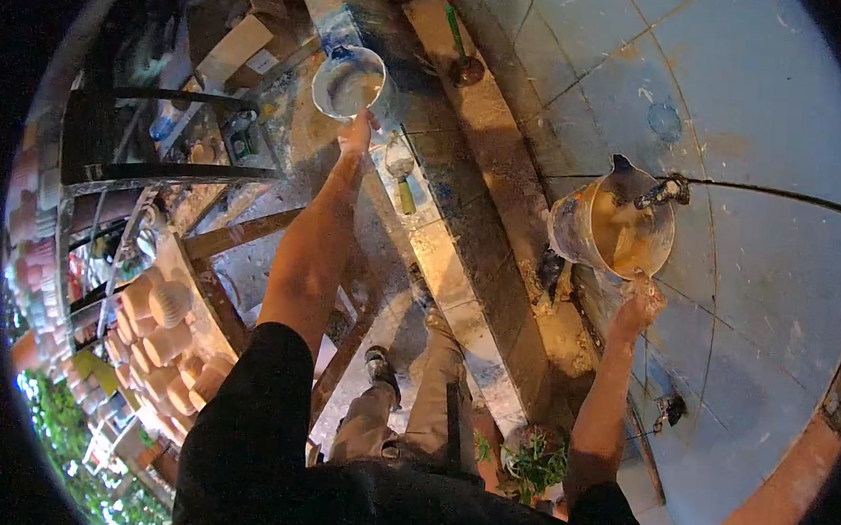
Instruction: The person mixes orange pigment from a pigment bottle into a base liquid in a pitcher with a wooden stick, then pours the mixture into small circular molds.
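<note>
My left hand [356, 134] grips the near rim of a white bucket [321, 91], which has pale residue inside. On the right, my right hand [638, 300] is closed on the near rim of a second, stained bucket [572, 227], tilted so that its cloudy tan inside shows. A tap [663, 191] on the tiled wall reaches over the mouth of this second bucket. Between the arms, a trowel with a green handle [406, 197] lies on the tiled ledge [444, 254], just below the white bucket.
Stacked clay pots [168, 304] fill wooden shelving at the left. A cardboard box [235, 50] is at the upper left. A green-handled tool [456, 31] stands on the far ledge. A second tap [669, 408] is lower on the blue wall [766, 306]. A plant [535, 466] stands near my body.
</note>
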The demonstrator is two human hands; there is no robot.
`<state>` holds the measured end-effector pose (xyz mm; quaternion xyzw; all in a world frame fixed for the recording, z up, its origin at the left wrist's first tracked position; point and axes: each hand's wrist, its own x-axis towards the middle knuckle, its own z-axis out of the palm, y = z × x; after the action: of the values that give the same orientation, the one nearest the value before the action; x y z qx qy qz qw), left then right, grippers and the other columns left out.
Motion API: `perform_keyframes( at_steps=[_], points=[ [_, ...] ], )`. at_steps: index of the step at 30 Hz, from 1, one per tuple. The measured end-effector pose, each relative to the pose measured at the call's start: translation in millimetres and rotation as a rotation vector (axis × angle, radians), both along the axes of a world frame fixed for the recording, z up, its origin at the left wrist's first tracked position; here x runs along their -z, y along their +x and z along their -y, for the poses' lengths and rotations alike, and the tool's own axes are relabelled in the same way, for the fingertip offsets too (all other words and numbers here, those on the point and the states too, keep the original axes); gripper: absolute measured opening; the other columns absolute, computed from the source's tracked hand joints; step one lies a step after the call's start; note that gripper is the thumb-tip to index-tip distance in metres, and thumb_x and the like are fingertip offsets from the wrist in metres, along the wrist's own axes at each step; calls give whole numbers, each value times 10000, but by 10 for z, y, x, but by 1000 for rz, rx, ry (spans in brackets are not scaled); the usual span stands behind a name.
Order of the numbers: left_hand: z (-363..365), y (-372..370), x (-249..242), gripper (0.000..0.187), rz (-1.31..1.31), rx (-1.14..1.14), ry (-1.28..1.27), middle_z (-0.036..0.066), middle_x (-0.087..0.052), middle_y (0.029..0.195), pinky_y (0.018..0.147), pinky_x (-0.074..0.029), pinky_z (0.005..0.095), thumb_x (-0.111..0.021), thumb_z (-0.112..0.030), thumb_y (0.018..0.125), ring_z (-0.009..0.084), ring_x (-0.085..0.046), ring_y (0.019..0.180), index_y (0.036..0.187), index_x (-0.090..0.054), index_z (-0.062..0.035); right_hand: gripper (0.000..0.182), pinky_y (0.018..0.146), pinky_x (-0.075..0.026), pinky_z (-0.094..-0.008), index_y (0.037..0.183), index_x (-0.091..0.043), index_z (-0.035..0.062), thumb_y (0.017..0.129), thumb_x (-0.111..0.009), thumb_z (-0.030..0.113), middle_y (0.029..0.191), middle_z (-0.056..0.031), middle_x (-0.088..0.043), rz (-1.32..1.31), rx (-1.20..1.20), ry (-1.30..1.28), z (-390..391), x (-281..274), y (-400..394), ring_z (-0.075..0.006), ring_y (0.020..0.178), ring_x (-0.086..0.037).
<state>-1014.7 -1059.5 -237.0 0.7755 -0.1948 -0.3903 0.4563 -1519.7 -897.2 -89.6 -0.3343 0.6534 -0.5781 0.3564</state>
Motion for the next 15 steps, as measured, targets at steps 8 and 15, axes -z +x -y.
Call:
perform_keyframes(
  at_steps=[8,15],
  points=[
    [-717,-102,-893,263,272,377,-186,26,-547,561,488,-388,301,-618,-251,758,140,-515,517,672,-618,-2,154,529,-357,-273,684,-567,35,796,-635,116,644,12,-493,-338,-72,80,-213,-227,-54,-93,569,-439],
    [-1610,-1102,-1200,486,170,841,4,220,-618,982,766,-498,379,-687,-347,751,280,-620,861,1021,-601,48,294,624,-429,-346,887,-572,0,803,-670,264,797,-76,-547,-422,168,317,-688,-371,-115,-164,691,-494]
  ],
)
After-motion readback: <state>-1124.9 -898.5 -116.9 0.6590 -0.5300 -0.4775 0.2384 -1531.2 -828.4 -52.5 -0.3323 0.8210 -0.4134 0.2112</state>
